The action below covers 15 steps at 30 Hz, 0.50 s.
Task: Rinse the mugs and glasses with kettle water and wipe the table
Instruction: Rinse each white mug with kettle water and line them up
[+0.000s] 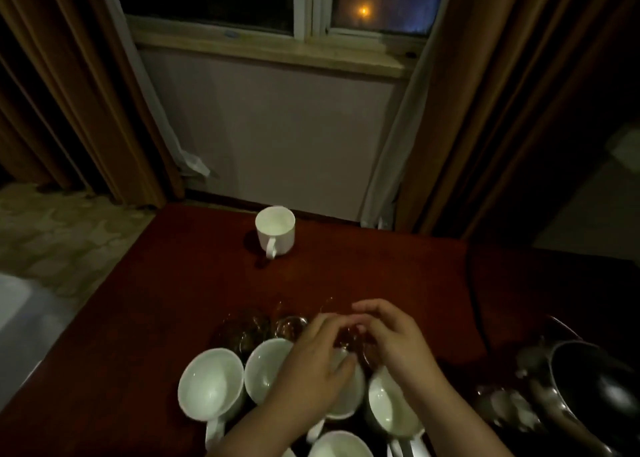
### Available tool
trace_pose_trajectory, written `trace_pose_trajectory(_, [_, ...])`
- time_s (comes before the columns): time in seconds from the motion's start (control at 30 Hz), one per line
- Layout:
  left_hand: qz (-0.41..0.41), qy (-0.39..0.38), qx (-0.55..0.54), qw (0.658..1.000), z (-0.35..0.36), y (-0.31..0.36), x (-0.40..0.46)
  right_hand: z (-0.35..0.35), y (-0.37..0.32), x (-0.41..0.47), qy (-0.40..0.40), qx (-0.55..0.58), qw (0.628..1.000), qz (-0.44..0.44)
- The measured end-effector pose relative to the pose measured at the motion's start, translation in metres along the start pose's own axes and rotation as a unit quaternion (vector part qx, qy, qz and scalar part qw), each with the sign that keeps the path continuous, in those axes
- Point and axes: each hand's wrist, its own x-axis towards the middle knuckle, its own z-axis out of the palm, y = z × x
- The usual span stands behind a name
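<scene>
Both our left hand (pixel 311 363) and right hand (pixel 391 342) curl around a glass (pixel 349 339) | mugs (pixel 211 384) crowd 7 o'clock | risk: we judge lifting could knock neighbouring glasses (pixel 289 325).

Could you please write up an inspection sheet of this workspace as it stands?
Surface: dark red table, dimly lit.
Job's things: lone white mug upright at the far edge; cluster of white mugs at the near edge; clear glasses just behind them; metal kettle at the right.
Clutter: nothing seen.
Grippers: left hand and right hand meet over a glass among the mugs; grip unclear.
Cables: dark cord running along the table's right side.
Surroundings: window, brown curtains, patterned floor.
</scene>
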Motion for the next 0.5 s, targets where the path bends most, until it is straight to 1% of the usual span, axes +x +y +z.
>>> trace_pose_trajectory(0.1, [0.024, -0.035, 0.029, 0.999, 0.016, 0.012, -0.042, -0.016, 0.033, -0.049, 0.030, -0.038, 0.999, -0.005])
trace_pose_trajectory(0.17, [0.018, -0.075, 0.081, 0.994, 0.025, 0.009, -0.063, -0.020, 0.055, -0.075, 0.053, -0.074, 0.996, 0.002])
trace_pose_trajectory(0.2, [0.012, -0.111, 0.111, 0.987, 0.029, 0.008, -0.073, -0.019, 0.065, -0.087, 0.056, -0.093, 0.994, 0.007])
trace_pose_trajectory(0.23, [0.016, -0.142, 0.168, 0.975, 0.033, 0.005, -0.082, -0.016, 0.073, -0.098, 0.052, -0.111, 0.992, 0.014])
trace_pose_trajectory(0.27, [0.024, -0.167, 0.241, 0.956, 0.038, 0.000, -0.089, -0.012, 0.080, -0.107, 0.043, -0.130, 0.990, 0.020])
trace_pose_trajectory(0.3, [0.021, -0.168, 0.288, 0.943, 0.042, -0.004, -0.093, -0.007, 0.086, -0.115, 0.037, -0.149, 0.988, 0.023])
trace_pose_trajectory(0.33, [0.012, -0.151, 0.314, 0.937, 0.045, -0.003, -0.098, -0.004, 0.091, -0.120, 0.037, -0.164, 0.986, 0.020])
trace_pose_trajectory(0.37, [-0.004, -0.141, 0.319, 0.937, 0.048, -0.001, -0.100, -0.001, 0.094, -0.125, 0.039, -0.165, 0.985, 0.013])
trace_pose_trajectory(0.43, [-0.068, -0.158, 0.322, 0.931, 0.053, 0.004, -0.105, 0.002, 0.094, -0.131, 0.022, -0.158, 0.987, 0.004])
trace_pose_trajectory(0.5, [-0.098, -0.136, 0.356, 0.919, 0.060, 0.004, -0.108, 0.001, 0.093, -0.135, 0.003, -0.160, 0.987, -0.004])
